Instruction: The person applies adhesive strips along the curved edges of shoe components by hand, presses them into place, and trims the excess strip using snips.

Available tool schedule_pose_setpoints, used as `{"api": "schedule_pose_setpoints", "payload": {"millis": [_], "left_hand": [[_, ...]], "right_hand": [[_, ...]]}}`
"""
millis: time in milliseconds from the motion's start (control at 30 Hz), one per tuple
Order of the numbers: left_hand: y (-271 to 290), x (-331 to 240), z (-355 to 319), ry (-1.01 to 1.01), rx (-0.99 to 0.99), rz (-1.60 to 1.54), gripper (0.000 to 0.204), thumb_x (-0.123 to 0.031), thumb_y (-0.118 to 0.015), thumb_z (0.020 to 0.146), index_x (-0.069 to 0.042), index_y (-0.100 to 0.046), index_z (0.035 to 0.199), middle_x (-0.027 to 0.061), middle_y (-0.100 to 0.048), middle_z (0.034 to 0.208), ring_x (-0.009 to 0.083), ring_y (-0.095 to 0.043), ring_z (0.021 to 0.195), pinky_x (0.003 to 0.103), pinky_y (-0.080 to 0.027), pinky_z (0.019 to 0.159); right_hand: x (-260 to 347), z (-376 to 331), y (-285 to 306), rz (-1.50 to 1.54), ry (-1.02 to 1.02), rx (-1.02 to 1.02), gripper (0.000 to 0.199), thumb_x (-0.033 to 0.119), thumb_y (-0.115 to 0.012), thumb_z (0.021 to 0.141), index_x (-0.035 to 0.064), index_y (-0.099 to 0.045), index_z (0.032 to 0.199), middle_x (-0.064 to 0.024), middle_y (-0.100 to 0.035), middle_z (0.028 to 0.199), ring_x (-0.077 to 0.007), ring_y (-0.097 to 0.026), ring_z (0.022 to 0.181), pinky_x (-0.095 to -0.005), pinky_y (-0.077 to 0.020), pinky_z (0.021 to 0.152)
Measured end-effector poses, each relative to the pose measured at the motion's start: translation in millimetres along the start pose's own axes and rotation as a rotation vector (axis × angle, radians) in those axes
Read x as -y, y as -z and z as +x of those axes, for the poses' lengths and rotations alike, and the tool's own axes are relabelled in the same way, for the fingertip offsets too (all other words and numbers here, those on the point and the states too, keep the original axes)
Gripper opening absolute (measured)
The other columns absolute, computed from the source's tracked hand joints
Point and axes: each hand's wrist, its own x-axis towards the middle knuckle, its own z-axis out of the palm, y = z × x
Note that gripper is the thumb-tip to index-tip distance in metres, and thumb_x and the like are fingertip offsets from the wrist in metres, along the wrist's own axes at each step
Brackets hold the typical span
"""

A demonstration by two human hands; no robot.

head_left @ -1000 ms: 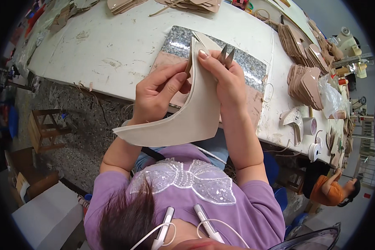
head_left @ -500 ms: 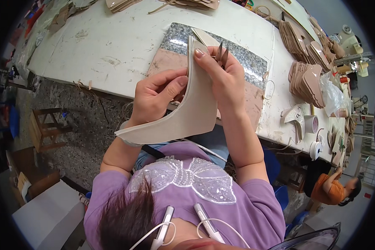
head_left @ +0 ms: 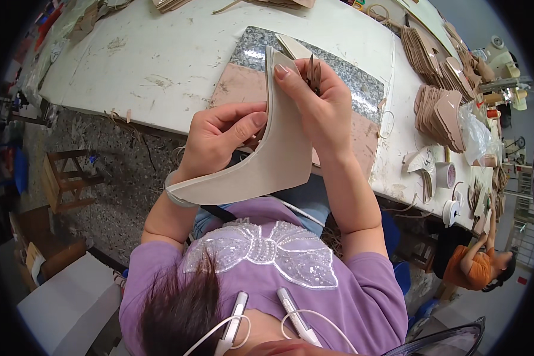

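Between my hands hangs a beige boot-shaped panel [head_left: 282, 142] of layered sheet material, its curved, folded edge toward the left. My left hand [head_left: 222, 133] is closed with thumb and fingers pinching that edge partway up. Higher up, my right hand [head_left: 320, 101] grips the panel's narrow top, thumb flat on its face. A pair of small dark snips [head_left: 314, 76] is tucked in the same right hand, blades pointing up and away. The fingers behind the panel are hidden. Another light piece [head_left: 292, 48] lies on the speckled stone slab [head_left: 249, 50] behind it.
The slab and a pinkish board [head_left: 237, 86] rest on the white table [head_left: 154, 59]. Stacks of brown cut pieces [head_left: 439, 115], a clear plastic bag [head_left: 476, 133], a tape roll [head_left: 445, 175] and a white spool [head_left: 451, 212] stand at right. Beyond them sits a person in orange [head_left: 471, 270].
The panel and my hands have shifted only slightly. The snips have turned a little in my right hand, and their blades appear closer together.
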Motion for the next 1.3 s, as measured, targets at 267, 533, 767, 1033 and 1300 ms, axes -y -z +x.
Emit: {"api": "schedule_pose_setpoints", "payload": {"millis": [267, 533, 767, 1033, 1300], "left_hand": [[-8, 7, 5, -0.009, -0.100, 0.137, 0.020, -0.011, -0.059, 0.087, 0.006, -0.063, 0.097, 0.0065, -0.065, 0.080, 0.0088, -0.060, 0.070, 0.022, -0.050, 0.062], [2, 18, 5, 0.114, 0.001, -0.036, 0.031, -0.018, -0.058, 0.089, 0.005, -0.058, 0.109, 0.0042, -0.063, 0.088, 0.0075, -0.058, 0.075, 0.021, -0.047, 0.066], [-1, 11, -12, 0.093, 0.157, 0.131, 0.028, -0.007, -0.055, 0.088, 0.006, -0.056, 0.113, 0.0072, -0.063, 0.097, 0.0102, -0.059, 0.088, 0.021, -0.048, 0.076], [-4, 7, -13, 0.246, 0.077, 0.032, 0.021, -0.005, -0.054, 0.088, 0.007, -0.060, 0.105, 0.0072, -0.064, 0.090, 0.0104, -0.060, 0.080, 0.021, -0.048, 0.071], [12, 16, -9, 0.366, 0.173, -0.007, 0.022, -0.009, -0.057, 0.088, 0.005, -0.060, 0.104, 0.0062, -0.064, 0.090, 0.0081, -0.060, 0.080, 0.020, -0.049, 0.070]], "right_hand": [[4, -7, 2, -0.115, 0.040, 0.003, 0.030, 0.017, -0.069, 0.080, -0.0053, -0.057, 0.095, -0.0040, -0.062, 0.079, -0.0052, -0.055, 0.071, -0.0189, -0.0454, 0.062], [-7, -40, 31, 0.179, -0.331, 0.013, 0.034, 0.009, -0.074, 0.073, -0.0040, -0.059, 0.101, -0.0095, -0.064, 0.088, -0.0137, -0.062, 0.075, -0.0262, -0.0513, 0.067], [-7, -42, 41, 0.251, -0.369, 0.028, 0.033, 0.006, -0.074, 0.073, -0.0061, -0.059, 0.099, -0.0106, -0.064, 0.087, -0.0138, -0.062, 0.074, -0.0256, -0.0509, 0.067], [-6, -41, 41, 0.126, -0.356, 0.066, 0.029, 0.007, -0.075, 0.072, -0.0052, -0.061, 0.094, -0.0095, -0.065, 0.083, -0.0130, -0.062, 0.072, -0.0237, -0.0504, 0.063], [-6, -42, 41, -0.081, -0.327, 0.096, 0.027, 0.012, -0.075, 0.073, -0.0030, -0.063, 0.091, -0.0055, -0.065, 0.079, -0.0092, -0.061, 0.068, -0.0220, -0.0495, 0.061]]}}
